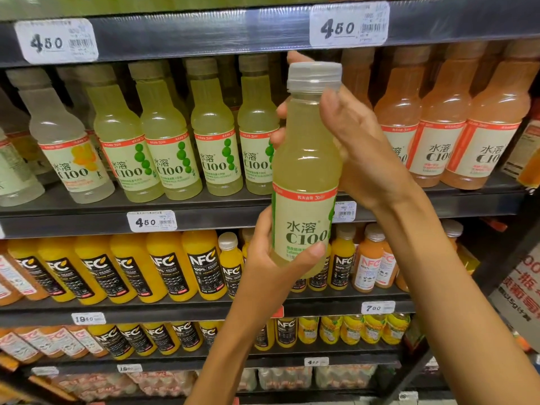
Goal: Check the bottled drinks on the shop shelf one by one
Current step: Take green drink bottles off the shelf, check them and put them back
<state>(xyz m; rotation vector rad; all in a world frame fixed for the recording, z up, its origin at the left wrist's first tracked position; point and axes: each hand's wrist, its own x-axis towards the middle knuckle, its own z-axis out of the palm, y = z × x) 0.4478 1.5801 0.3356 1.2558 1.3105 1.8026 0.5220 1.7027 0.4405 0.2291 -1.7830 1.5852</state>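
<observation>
Bottle (305,176) upright before the shelf (204,206), label facing camera, presumably for reading: left hand (271,258) grips its base, right hand (359,147) grasps its shoulder.

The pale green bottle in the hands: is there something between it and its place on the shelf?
Nothing visible blocks it. The pale green bottle is held in front of the shelf by left hand and right hand; a gap shows behind it.

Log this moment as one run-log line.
step: inspect bottle | held: pale green C100 bottle, upright, off shelf | left hand: grips base | right hand: grips shoulder | shelf row: untouched
</observation>
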